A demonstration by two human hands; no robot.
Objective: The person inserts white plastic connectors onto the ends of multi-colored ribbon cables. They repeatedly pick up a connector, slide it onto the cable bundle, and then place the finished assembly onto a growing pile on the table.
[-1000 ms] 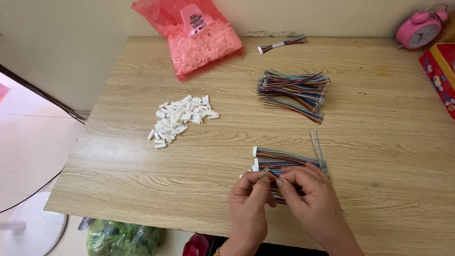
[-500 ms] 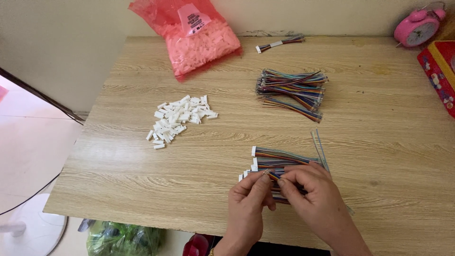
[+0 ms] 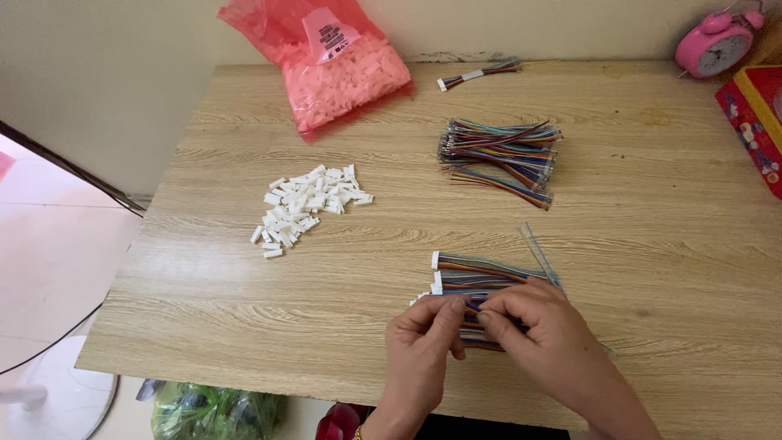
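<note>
On the table [image 3: 244, 326], the heap of small connectors [image 3: 305, 204] lay left of centre; behind it sat the bag [image 3: 342, 69]; a loose wire bundle [image 3: 501, 155] lay right of the heap; nearer the front edge, the left hand [image 3: 419, 354] and right hand [image 3: 542, 338] met over the finished wires [image 3: 481, 273]; the clock [image 3: 717, 45] stood at the far right corner.

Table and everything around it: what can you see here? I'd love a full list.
wooden table: one, light brown, fills the view
white plastic connectors: a loose pile, left of centre
pink bag: one, full of pale small parts, far edge
loose wire bundle: one, multicoloured, right of centre
small wire bundle: one, white-ended, far edge
wires with white connectors: a stack, multicoloured, near edge, under the hands
alarm clock: one, pink, far right corner
red box: one, right edge
green bag: one, on the floor below
left hand: pinching wires
right hand: pinching wires
</note>
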